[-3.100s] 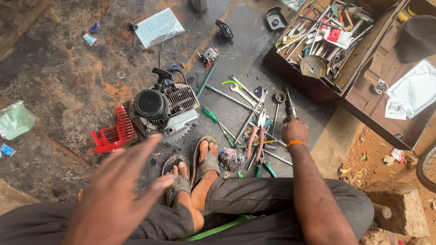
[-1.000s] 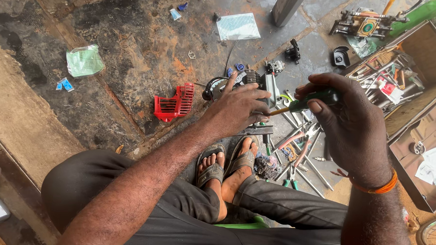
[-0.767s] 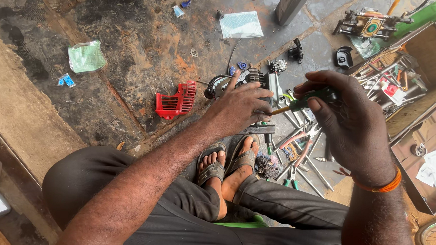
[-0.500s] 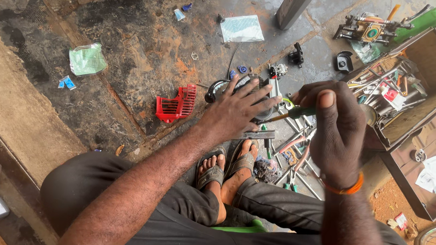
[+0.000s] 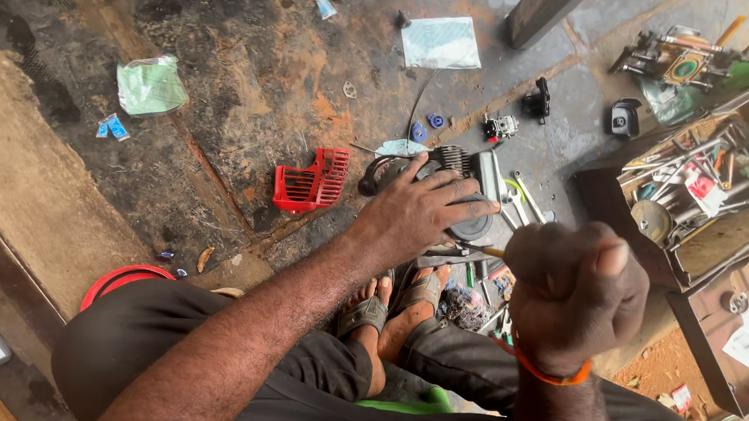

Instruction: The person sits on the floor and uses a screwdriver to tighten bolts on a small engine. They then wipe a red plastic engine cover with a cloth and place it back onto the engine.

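Note:
My left hand (image 5: 420, 212) lies flat on top of a small black engine (image 5: 467, 168) on the stained floor, fingers spread over it. My right hand (image 5: 575, 288) is closed in a fist around a screwdriver (image 5: 473, 250); only its thin shaft shows, pointing left toward the engine's near side under my left hand. An orange band circles my right wrist. My sandalled feet (image 5: 392, 306) rest just below the engine.
A red plastic grille cover (image 5: 311, 179) lies left of the engine. Wrenches (image 5: 520, 199) and loose tools lie right of it. An open wooden toolbox (image 5: 690, 192) stands at right. A carburettor (image 5: 500, 126), black parts, a white packet (image 5: 440, 42) and a green bag (image 5: 151, 85) lie farther off.
My right hand has turned into a fist and dropped lower, closer to the camera, bringing the screwdriver tip toward the engine. My left hand stays pressed on the engine.

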